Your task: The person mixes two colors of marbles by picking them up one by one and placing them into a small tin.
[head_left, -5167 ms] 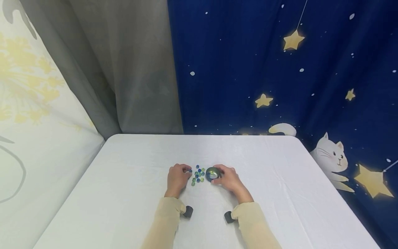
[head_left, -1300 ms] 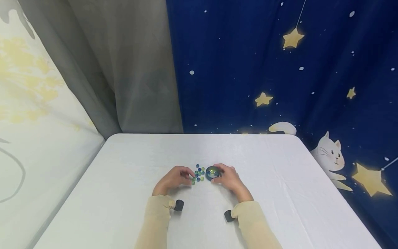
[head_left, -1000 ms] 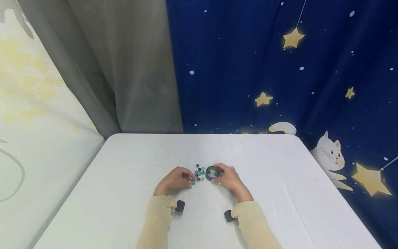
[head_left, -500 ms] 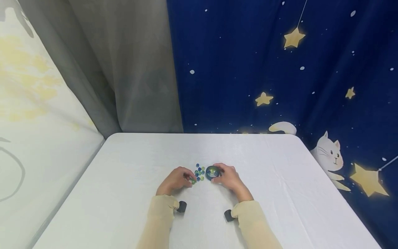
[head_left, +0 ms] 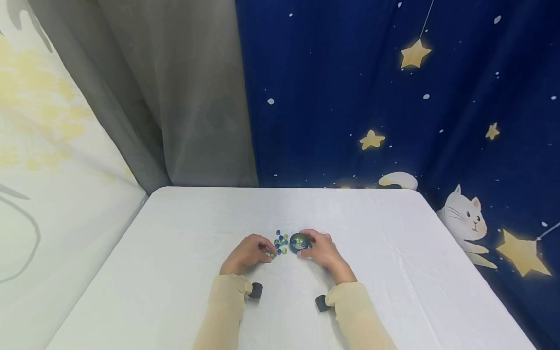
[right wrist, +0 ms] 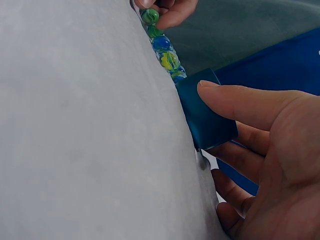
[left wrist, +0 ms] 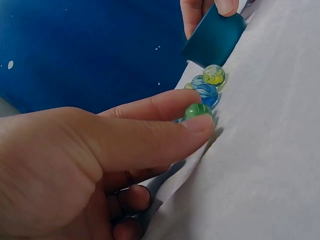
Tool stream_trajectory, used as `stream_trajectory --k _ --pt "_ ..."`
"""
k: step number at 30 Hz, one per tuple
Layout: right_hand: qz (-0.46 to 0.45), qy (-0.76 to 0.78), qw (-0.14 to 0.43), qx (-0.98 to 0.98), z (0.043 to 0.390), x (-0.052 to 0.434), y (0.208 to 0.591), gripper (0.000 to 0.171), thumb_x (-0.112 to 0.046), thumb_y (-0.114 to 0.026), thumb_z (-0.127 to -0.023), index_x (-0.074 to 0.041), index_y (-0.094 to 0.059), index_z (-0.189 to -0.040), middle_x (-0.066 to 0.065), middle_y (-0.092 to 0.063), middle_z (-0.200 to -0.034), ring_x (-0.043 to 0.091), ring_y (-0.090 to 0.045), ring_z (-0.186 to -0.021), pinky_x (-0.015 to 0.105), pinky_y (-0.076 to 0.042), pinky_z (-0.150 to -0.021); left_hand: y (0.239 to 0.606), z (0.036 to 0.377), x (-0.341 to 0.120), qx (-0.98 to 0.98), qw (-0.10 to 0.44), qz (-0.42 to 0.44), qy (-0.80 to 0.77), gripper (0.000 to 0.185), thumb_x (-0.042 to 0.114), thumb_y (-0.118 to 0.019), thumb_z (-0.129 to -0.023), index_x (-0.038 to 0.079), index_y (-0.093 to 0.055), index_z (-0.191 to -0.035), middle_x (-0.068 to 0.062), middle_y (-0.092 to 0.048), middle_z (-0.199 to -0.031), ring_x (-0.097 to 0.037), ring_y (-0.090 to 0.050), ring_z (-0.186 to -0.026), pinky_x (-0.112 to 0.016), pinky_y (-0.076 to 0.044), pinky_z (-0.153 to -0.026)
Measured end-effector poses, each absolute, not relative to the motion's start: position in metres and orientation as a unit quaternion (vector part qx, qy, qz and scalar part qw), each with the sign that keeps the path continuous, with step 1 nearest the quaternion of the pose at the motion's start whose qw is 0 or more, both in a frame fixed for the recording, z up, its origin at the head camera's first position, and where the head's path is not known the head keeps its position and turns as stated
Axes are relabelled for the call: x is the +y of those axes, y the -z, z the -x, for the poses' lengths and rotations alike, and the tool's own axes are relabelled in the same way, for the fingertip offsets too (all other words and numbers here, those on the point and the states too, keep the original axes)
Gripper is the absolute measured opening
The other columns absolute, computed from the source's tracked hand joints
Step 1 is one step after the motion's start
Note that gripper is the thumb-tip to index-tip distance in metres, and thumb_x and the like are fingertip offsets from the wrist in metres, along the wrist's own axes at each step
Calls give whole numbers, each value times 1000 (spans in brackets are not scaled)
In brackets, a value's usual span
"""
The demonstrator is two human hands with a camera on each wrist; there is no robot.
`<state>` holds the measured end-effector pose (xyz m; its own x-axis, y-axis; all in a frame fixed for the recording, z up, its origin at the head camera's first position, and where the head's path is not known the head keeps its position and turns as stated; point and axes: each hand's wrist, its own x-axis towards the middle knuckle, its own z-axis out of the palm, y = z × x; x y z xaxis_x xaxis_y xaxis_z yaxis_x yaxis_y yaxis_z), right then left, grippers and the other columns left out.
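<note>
One green marble (left wrist: 198,109) pinched by left hand (head_left: 247,252); right hand (head_left: 321,251) grips the teal cup (head_left: 299,242) just beside it.

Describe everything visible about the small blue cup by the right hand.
The small cup is round, low and dark teal-blue, matte like plastic. It stands upright on the white tablecloth, with a few marbles inside. The right hand holds it, thumb on its near wall. Loose marbles lie just to its left.
</note>
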<state>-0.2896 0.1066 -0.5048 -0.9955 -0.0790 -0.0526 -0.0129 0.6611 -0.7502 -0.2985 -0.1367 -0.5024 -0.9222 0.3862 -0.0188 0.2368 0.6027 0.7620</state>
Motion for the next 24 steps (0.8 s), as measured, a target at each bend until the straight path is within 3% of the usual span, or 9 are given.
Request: stream_trajectory --k 14,24 --pt "22 409 31 912 288 105 506 58 -20 -84 -72 -20 -63 -127 10 -58 -134 38 -42 -130 63 -30 -101 502 301 -140 861 76 -184 -467 17 11 -79 -78 17 -77 -94 2 -63 -87 -16 -54 -83 -36 -42 -80" --pt "19 407 32 913 287 103 507 58 -20 -83 -73 -21 -63 -127 9 -58 -133 39 -41 -130 64 -30 -100 503 302 -139 850 45 -168 -497 17 10 -77 -81 17 -76 -96 4 -68 -88 -17 -54 -78 -34 -42 -74"
